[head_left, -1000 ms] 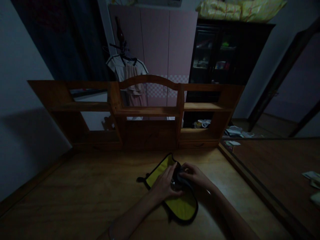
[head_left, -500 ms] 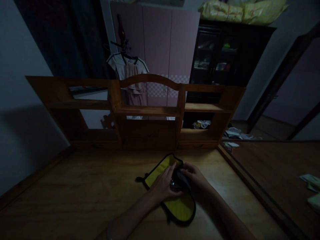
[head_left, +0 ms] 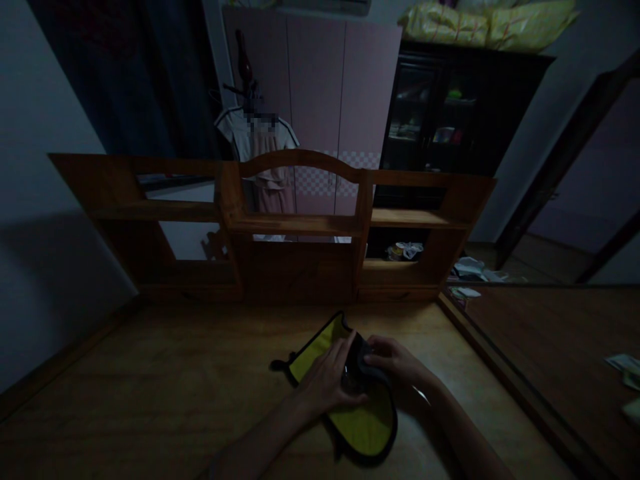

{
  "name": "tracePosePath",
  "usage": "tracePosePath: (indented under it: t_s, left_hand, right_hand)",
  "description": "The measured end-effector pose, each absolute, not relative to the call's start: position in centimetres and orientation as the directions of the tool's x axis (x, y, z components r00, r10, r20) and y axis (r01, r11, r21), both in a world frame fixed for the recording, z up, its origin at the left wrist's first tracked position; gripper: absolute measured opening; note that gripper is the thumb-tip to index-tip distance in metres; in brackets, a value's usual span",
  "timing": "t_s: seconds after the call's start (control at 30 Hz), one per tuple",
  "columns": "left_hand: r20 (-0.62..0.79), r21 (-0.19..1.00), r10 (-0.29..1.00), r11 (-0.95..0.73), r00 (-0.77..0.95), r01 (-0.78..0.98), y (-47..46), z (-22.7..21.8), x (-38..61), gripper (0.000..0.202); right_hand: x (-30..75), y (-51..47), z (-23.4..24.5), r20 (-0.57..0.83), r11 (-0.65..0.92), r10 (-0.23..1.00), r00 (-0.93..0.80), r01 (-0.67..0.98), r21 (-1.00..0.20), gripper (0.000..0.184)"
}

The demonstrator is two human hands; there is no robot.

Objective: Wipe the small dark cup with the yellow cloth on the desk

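Note:
A yellow cloth [head_left: 364, 425] with black edging and a dark grey reverse lies on the wooden tabletop, its right side lifted and folded over. My left hand [head_left: 326, 379] rests over the cloth, fingers curled round a small shiny object [head_left: 351, 379]; dim light and the cloth hide its kind. My right hand [head_left: 395, 360] pinches the raised grey fold of the cloth between thumb and fingers, right beside that object. A black loop tab sticks out at the cloth's left corner.
The wooden tabletop [head_left: 165, 373] meets a wooden shelf unit [head_left: 295, 223] at its back edge. A raised wooden rim [head_left: 493, 367] runs along the right side. Beyond stand a pink wardrobe [head_left: 315, 87], hanging clothes [head_left: 265, 143] and a dark cabinet [head_left: 480, 113].
My right hand has shifted slightly right and down, and the cloth's fold is now drawn further over the shiny object. My left hand has moved slightly down and left.

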State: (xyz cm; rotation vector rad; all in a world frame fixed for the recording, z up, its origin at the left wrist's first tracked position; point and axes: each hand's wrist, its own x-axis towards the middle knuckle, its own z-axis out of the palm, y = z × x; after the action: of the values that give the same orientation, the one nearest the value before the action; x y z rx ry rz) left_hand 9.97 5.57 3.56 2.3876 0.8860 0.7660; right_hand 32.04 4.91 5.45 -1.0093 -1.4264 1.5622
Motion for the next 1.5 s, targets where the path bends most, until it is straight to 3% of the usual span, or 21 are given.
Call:
tracePosePath:
  t_s: [0.2, 0.3, 0.6, 0.8, 1.07, 1.17, 1.3, 1.5]
  left_hand:
    - [0.363, 0.553, 0.633, -0.737, 0.684, 0.389, 5.7, 4.1, 10.0, 0.121]
    - [0.366, 0.519, 0.608, -0.762, 0.705, 0.387, 5.8, 4.3, 10.0, 0.121]
    - [0.397, 0.426, 0.556, -0.817, 0.731, 0.390, 5.7, 4.2, 10.2, 0.126]
    - [0.403, 0.463, 0.623, -0.771, 0.670, 0.437, 5.4, 4.2, 10.4, 0.125]
    - [0.513, 0.365, 0.606, -0.795, 0.608, 0.485, 4.9, 4.8, 10.2, 0.107]
    - [0.561, 0.320, 0.598, -0.795, 0.573, 0.516, 5.1, 4.7, 10.1, 0.103]
    - [0.580, 0.256, 0.582, -0.795, 0.570, 0.550, 5.2, 4.6, 10.0, 0.094]
    - [0.608, 0.043, 0.442, -0.847, 0.659, 0.529, 4.7, 5.0, 10.5, 0.072]
  right_hand:
    - [31.2, 5.2, 3.9, 0.104, 0.126, 0.976, -0.191, 0.107, -0.986, 0.031]
    - [30.7, 5.1, 3.8, 0.132, 0.151, 0.981, -0.139, 0.137, -0.979, 0.032]
    - [30.3, 3.7, 5.3, -0.050, -0.103, 0.957, -0.287, -0.176, -0.979, 0.038]
    - [31.1, 3.9, 5.9, -0.113, -0.224, 0.911, -0.397, -0.245, -0.943, 0.038]
    - [31.5, 3.5, 6.7, -0.077, -0.217, 0.872, -0.484, -0.242, -0.946, 0.048]
    - [31.2, 4.0, 6.9, -0.060, -0.163, 0.863, -0.501, -0.165, -0.973, 0.043]
    - [30.5, 4.3, 6.5, 0.035, 0.019, 0.905, -0.424, -0.041, -0.999, 0.040]
    - [29.6, 3.5, 6.0, 0.235, 0.270, 0.913, -0.333, 0.063, -0.961, 0.035]
